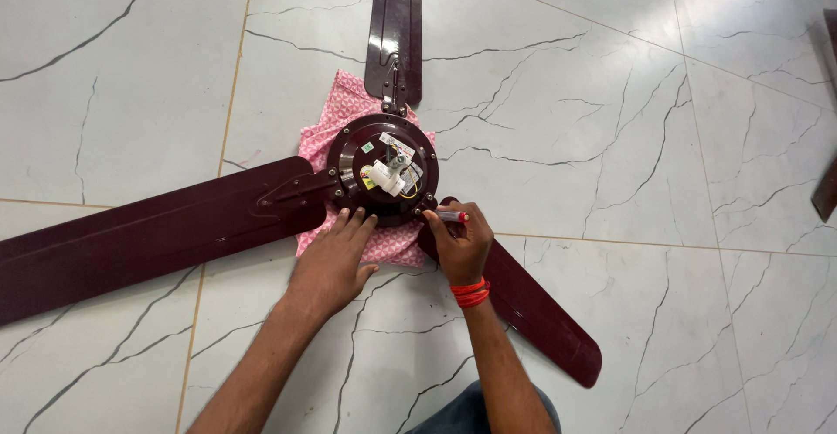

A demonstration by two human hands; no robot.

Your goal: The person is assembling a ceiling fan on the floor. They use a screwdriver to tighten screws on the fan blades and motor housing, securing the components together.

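Ceiling fan motor (384, 170) lies on pink cloth (336, 120) on the tiled floor (610, 94). Left hand (336, 259) rests flat, fingers extended, against the motor rim. Right hand (460, 244) is closed around a red-handled screwdriver (451, 216) at the blade (523, 303) mount.

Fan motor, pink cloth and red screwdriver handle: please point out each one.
fan motor (384, 170): head view, on its round dark housing.
pink cloth (344, 98): head view, on its upper corner.
red screwdriver handle (453, 216): head view, on its exposed end.

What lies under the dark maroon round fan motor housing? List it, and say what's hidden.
A pink patterned cloth lies on the white marble floor under the dark maroon round fan motor housing. Only its edges show; the middle is covered.
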